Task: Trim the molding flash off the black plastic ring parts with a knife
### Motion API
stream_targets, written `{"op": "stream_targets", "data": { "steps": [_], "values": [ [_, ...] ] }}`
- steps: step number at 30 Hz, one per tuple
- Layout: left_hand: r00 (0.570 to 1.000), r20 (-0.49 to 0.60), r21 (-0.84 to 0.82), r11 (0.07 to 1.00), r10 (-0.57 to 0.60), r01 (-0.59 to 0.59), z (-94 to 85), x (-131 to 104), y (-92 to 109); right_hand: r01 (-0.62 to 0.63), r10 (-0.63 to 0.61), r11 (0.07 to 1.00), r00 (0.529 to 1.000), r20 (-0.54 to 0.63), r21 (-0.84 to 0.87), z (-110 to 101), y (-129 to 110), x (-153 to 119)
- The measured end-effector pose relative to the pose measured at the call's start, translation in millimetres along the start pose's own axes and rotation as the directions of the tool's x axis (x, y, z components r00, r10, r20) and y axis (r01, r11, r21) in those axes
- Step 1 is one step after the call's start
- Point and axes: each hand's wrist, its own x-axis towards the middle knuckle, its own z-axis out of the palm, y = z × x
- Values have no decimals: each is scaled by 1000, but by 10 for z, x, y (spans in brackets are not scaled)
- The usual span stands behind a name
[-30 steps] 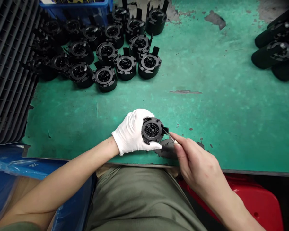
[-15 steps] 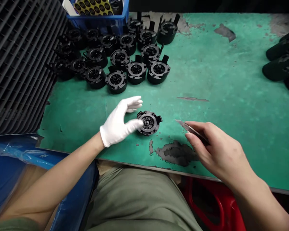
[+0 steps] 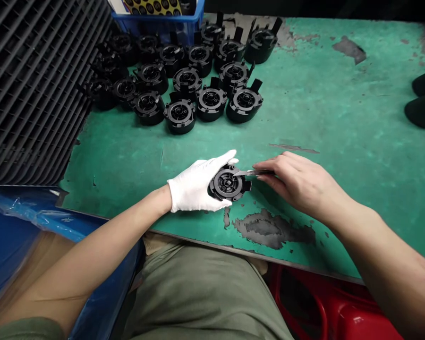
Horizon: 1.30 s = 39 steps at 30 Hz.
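Note:
A round black plastic housing [image 3: 228,183] with a ringed, recessed top stands on the green table in front of me. My left hand [image 3: 201,184], in a white glove, wraps round its left side, thumb toward me and fingers on the far side. My bare right hand [image 3: 293,179] pinches a thin metal craft knife [image 3: 257,173] from the right. The knife's pointed blade lies over the upper right of the housing's top; whether it touches the plastic I cannot tell.
Several similar black housings [image 3: 180,113] stand in rows at the back left. Behind them is a blue bin [image 3: 159,23] with a sticker sheet. A black ribbed stack [image 3: 38,94] rises at the left. Dark cylinders [image 3: 423,111] lie at the far right. A red stool [image 3: 361,321] is below the table edge.
My left hand has closed round the housing. My right hand has moved left with the knife, bringing its blade over the housing's top. The view has shifted slightly.

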Motion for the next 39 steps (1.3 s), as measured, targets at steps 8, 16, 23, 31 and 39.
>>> {"op": "stream_targets", "data": {
  "steps": [8,16,23,31,39],
  "values": [
    [998,-36,43,998,52,-51,40,-5,22,78,-79,993,997,-4,-85,30,-53,71],
    [994,87,53,996,70,-74,-115,-31,54,132,-130,990,991,31,-48,-44,61,242],
    [990,111,59,994,84,-91,-128,-34,37,187,-181,980,980,78,-64,-19,80,307],
    [990,127,29,997,67,-72,-131,-23,46,166,-160,985,982,103,-55,-8,106,306],
    [988,100,14,992,120,-122,-115,-38,4,172,-172,985,985,29,-6,6,98,292]
  ]
}}
